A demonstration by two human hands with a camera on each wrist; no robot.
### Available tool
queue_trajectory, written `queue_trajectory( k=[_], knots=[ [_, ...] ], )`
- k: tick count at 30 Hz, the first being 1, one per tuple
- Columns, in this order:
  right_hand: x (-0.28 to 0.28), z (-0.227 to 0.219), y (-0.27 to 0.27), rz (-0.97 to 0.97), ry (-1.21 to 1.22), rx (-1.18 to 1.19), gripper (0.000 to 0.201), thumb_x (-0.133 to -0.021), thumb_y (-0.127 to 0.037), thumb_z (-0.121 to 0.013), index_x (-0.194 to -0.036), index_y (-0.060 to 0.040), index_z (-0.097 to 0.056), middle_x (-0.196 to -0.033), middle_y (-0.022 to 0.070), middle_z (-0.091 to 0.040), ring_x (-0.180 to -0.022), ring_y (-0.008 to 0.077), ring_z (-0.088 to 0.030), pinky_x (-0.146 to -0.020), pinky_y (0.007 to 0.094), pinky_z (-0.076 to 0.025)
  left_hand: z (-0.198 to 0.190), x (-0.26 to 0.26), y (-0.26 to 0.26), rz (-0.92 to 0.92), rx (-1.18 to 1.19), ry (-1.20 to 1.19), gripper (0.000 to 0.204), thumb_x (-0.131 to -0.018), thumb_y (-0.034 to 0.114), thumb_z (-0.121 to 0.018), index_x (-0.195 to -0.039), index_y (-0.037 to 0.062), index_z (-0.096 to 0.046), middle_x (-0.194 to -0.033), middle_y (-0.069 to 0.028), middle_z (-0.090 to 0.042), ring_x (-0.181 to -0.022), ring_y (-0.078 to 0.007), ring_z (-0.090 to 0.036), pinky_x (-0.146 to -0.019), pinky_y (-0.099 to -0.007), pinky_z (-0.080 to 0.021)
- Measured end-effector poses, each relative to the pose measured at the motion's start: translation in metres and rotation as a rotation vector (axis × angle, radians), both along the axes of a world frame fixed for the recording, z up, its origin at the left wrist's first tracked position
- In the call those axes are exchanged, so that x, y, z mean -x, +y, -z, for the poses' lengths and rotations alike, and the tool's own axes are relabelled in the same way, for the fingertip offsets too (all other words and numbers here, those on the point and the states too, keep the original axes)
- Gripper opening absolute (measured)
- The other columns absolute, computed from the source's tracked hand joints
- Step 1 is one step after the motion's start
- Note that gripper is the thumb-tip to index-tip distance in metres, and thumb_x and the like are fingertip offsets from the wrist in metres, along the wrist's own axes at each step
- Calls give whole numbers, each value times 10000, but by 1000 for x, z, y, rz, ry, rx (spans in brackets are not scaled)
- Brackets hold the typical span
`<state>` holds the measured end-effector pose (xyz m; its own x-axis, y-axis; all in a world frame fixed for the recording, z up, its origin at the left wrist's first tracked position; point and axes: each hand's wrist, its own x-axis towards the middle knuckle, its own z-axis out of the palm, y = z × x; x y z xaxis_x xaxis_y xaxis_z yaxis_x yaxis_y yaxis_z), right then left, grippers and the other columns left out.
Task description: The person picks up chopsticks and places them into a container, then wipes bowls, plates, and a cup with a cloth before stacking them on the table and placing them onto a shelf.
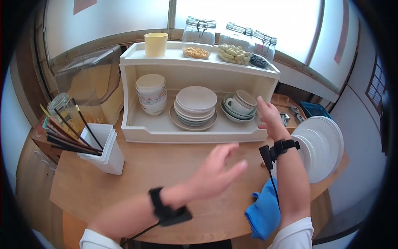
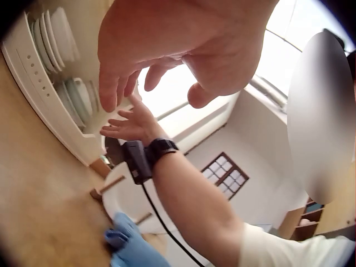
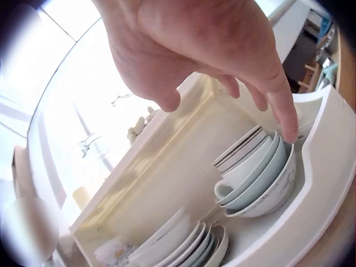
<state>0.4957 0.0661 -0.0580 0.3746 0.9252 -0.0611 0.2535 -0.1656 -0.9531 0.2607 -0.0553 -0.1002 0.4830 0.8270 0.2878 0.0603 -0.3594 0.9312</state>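
My right hand point(image 1: 272, 119) is raised by the right end of the white shelf unit point(image 1: 195, 138), fingers extended and holding nothing. Nearest to it are nested bowls point(image 1: 237, 117) with cups point(image 1: 245, 98) in them. In the right wrist view, a fingertip overlaps the rim of the bowls point(image 3: 276, 186). My left hand point(image 1: 212, 172), blurred in the head view, hovers over the wooden table in front of the unit. Its fingers are loosely bent, with nothing in them. A stack of plates point(image 1: 196, 98) stands mid-shelf, and a stack of bowls point(image 1: 151, 94) to its left.
Atop the unit stand a yellow cup point(image 1: 156, 45) and glass jars point(image 1: 199, 39) of dry food. A white holder point(image 1: 108, 153) with chopsticks is at the left. Large white plates point(image 1: 325, 145) stand upright at the right, behind a blue cloth point(image 1: 264, 211).
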Motion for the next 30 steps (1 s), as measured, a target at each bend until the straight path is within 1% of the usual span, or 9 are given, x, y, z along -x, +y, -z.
queue_trajectory(
  k=[3,7,13,15,18,22,24,27,30],
  knots=[
    [-10,11,39,15,92,64,937,-858,-656,-499,-1461,11,-235,-1476,218,-320,-1347,425,-310,-961,650,-356,10,-48,90,-143,131,63,749,-904,432,-595,-1382,-86,-343,-1371,-264,-433,-1252,-315,-471,-1034,-376,-381],
    [-22,20,64,22,88,134,927,-870,-658,-461,-1472,4,-219,-1507,220,-268,-1365,445,-269,-982,657,-332,10,-88,156,-255,375,-23,842,-891,490,-563,-1414,-102,-272,-1379,-291,-422,-1288,-334,-434,-1066,-383,-334],
    [-39,49,104,-34,305,35,838,-879,-610,-505,-1436,-6,-341,-1444,177,-400,-1329,337,-355,-1022,522,-338,42,-135,223,-453,371,-176,970,-860,560,-553,-1469,-73,-142,-1456,-270,-338,-1355,-326,-351,-1094,-372,-286],
    [-43,59,117,-67,439,42,806,-881,-585,-528,-1425,-11,-371,-1428,159,-430,-1310,305,-385,-1043,459,-331,50,-142,246,-537,422,-239,973,-824,568,-595,-1461,-43,-186,-1444,-311,-247,-1359,-402,-282,-1097,-410,-281],
    [-53,79,134,-149,363,-137,759,-867,-486,-606,-1399,16,-402,-1419,155,-445,-1292,254,-428,-1050,325,-316,53,-142,257,-479,408,-250,1047,-798,606,-605,-1481,-31,-132,-1468,-303,-175,-1367,-411,-250,-1118,-416,-250],
    [-44,76,130,-28,250,-131,766,-857,-463,-611,-1386,49,-399,-1396,182,-463,-1306,281,-413,-1052,359,-318,51,-141,254,-480,307,-146,1037,-798,596,-618,-1478,-27,-144,-1467,-297,-172,-1367,-413,-256,-1108,-415,-267],
    [-39,58,117,1,238,-54,779,-852,-471,-614,-1386,53,-396,-1385,199,-467,-1293,288,-426,-1037,376,-337,43,-141,239,-555,362,-138,984,-823,530,-621,-1470,-58,-169,-1443,-291,-330,-1338,-336,-374,-1068,-370,-333],
    [-39,44,105,-52,272,-4,801,-838,-489,-621,-1379,59,-399,-1359,234,-474,-1267,300,-454,-1000,412,-377,35,-138,226,-510,373,-154,987,-822,553,-619,-1482,-5,-142,-1464,-292,-174,-1352,-416,-287,-1087,-422,-306],
    [-48,36,93,-107,280,-36,797,-832,-492,-627,-1362,65,-417,-1323,249,-498,-1223,301,-497,-947,418,-420,11,-132,197,-489,382,-170,969,-835,550,-608,-1474,-18,-151,-1461,-298,-182,-1355,-417,-279,-1093,-416,-298]
  ],
)
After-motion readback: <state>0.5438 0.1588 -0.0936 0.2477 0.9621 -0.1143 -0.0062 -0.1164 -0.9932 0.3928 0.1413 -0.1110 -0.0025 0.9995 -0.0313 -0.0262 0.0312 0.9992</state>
